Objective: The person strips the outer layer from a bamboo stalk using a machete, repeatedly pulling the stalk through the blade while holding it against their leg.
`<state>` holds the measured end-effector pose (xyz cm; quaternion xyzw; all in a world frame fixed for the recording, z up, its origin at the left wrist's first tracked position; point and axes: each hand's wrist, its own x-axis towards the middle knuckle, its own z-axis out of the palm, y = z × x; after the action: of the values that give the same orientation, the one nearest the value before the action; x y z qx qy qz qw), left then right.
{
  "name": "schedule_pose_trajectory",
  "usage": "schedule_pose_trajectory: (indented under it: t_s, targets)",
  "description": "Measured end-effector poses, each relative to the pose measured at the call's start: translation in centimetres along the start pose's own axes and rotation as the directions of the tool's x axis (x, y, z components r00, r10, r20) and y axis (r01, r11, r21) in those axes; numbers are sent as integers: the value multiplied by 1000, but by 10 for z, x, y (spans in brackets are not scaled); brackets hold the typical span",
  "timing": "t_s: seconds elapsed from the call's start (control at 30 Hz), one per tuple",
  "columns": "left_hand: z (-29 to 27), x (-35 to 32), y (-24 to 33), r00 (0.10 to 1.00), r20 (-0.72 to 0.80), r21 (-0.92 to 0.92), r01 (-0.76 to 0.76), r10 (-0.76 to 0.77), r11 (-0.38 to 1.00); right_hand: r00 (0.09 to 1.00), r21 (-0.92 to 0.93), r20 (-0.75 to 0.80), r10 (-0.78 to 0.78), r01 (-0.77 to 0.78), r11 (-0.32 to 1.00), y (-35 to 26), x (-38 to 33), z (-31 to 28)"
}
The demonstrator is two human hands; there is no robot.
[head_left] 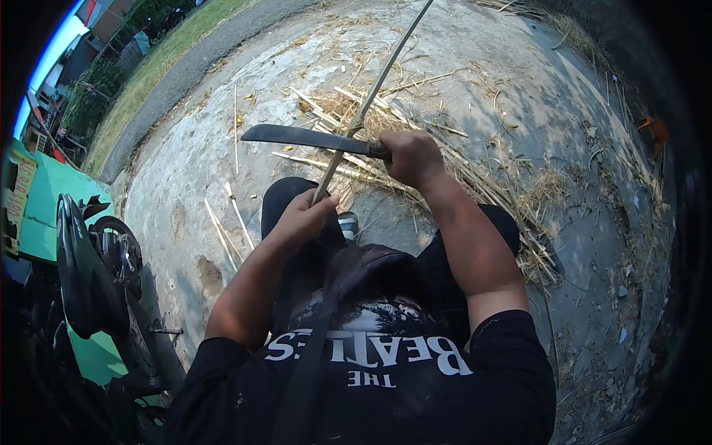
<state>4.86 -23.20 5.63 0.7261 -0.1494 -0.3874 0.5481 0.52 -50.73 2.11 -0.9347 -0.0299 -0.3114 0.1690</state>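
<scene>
My right hand [412,159] is closed around the handle of a machete [304,138], whose broad dark blade points to the left. The blade lies across a long, thin bamboo pole [382,78] just below a knobby joint. Lower down, my left hand [304,215] grips the near end of this pole, which slants away to the upper right and leaves the picture at the top. Behind the blade and pole, split strips [475,174] and pale shavings [378,119] are strewn on the ground. Whether the blade has cut into the pole I cannot tell.
A black motorcycle [96,274] stands at the left beside a green wall [55,189]. Several loose strips [219,230] lie on the rough concrete ground [185,178] to my left. Dry fibre [545,189] is heaped at the right. A grey path [174,104] borders grass at the upper left.
</scene>
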Motion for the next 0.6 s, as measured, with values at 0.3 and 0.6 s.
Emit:
schedule_pose_trajectory:
  t_s: [0.3, 0.6]
  targets:
    - [1, -7, 8, 1000, -20, -96, -5, 3, 995, 993, 82, -61, 102, -97, 992, 14, 2, -4]
    - [-19, 3, 40, 983, -132, 120, -115, 131, 986, 999, 52, 31, -17, 16, 999, 9, -3, -41]
